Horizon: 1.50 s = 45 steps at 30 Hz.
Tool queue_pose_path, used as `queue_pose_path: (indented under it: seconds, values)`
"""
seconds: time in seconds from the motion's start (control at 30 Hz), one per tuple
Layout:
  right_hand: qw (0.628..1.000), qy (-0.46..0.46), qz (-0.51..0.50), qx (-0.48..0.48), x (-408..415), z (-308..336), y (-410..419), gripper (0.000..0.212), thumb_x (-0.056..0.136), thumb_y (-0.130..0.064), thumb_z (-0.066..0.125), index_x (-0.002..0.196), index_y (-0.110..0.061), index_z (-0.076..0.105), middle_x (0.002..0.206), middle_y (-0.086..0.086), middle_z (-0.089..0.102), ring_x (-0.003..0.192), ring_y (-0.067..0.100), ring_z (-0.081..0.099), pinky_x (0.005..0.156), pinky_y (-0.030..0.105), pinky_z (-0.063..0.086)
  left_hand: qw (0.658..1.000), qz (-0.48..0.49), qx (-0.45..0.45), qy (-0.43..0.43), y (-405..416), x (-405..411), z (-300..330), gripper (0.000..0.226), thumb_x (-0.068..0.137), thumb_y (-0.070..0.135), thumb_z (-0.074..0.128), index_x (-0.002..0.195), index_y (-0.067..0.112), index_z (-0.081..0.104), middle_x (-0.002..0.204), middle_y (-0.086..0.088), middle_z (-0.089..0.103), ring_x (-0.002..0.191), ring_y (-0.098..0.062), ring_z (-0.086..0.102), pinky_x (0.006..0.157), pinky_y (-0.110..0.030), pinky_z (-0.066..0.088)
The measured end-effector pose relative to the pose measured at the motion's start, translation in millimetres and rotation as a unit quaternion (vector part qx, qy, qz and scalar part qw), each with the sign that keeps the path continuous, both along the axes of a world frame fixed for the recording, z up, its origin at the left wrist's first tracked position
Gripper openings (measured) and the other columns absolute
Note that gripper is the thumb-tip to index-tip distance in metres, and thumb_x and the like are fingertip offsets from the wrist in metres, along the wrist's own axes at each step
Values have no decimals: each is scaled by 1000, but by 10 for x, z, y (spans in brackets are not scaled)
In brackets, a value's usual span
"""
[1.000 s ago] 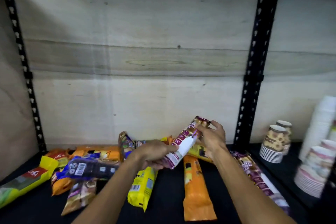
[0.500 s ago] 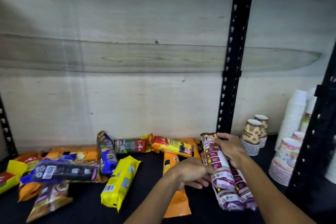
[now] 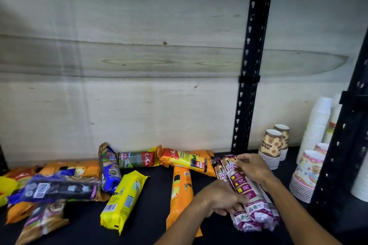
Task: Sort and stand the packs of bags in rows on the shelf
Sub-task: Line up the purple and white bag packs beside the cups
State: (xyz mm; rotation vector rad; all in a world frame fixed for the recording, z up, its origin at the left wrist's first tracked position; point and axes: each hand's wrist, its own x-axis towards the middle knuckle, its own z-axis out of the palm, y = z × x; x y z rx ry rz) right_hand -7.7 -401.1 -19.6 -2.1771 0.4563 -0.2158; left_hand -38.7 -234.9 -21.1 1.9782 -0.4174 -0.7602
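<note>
Two purple-and-white drawstring bag packs (image 3: 247,193) lie side by side, lengthwise, on the dark shelf (image 3: 155,195) at the right. My right hand (image 3: 253,167) grips the far end of the upper pack. My left hand (image 3: 223,199) holds its middle from the left. An orange pack (image 3: 181,191) lies just left of my left hand. A yellow pack (image 3: 123,199), a blue pack (image 3: 108,169), a red-and-green pack (image 3: 137,158) and an orange-red pack (image 3: 185,160) lie flat further left and behind.
A heap of several mixed packs (image 3: 49,187) covers the shelf's left end. A black slotted upright (image 3: 251,61) stands behind the purple packs. Stacks of paper cups (image 3: 272,145) and white cups (image 3: 316,125) fill the right bay, behind another black post (image 3: 346,145).
The purple pack was held tilted up in both hands; it has been carried right and laid down next to the other purple pack. My view has shifted to the right.
</note>
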Motion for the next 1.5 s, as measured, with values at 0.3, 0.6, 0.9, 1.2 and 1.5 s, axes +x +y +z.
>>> queue_pose_path:
  seconds: [0.3, 0.6, 0.9, 1.2, 1.5]
  values:
    - [995, 92, 18, -15, -43, 60, -95, 41, 93, -47, 62, 92, -9, 74, 87, 7, 78, 84, 24, 73, 84, 38, 56, 994, 83, -66, 29, -3, 0, 3, 27, 87, 33, 71, 81, 35, 44, 92, 11, 57, 102, -14, 58, 100, -37, 53]
    - [995, 91, 46, 12, 0, 72, -151, 28, 91, -34, 69, 103, -9, 73, 94, 10, 77, 87, 25, 73, 87, 41, 58, 989, 95, -98, 55, -100, 26, -58, 79, 81, 28, 77, 148, 33, 35, 126, 3, 63, 106, -14, 66, 92, -36, 58]
    - [991, 125, 45, 18, -2, 123, -183, 22, 92, -27, 68, 105, -9, 71, 96, 11, 75, 87, 23, 70, 69, 30, 50, 991, 88, -81, 54, -116, 32, -64, 80, 79, 26, 79, 147, 35, 38, 129, 2, 63, 108, -14, 67, 92, -34, 58]
    - [992, 116, 48, 24, -7, 88, -222, 24, 92, -32, 69, 108, -14, 70, 96, 8, 77, 86, 23, 74, 75, 33, 56, 991, 92, -83, 44, -125, 62, -101, 80, 74, 32, 83, 143, 36, 42, 134, 0, 54, 104, -13, 67, 85, -31, 61]
    - [998, 48, 26, -39, 30, 230, 14, 26, 93, -34, 65, 104, -11, 69, 97, 8, 74, 89, 26, 70, 89, 43, 56, 986, 141, -15, -84, 224, 109, 128, 27, 88, 37, 68, 68, 27, 51, 76, 9, 58, 79, -16, 57, 84, -37, 56]
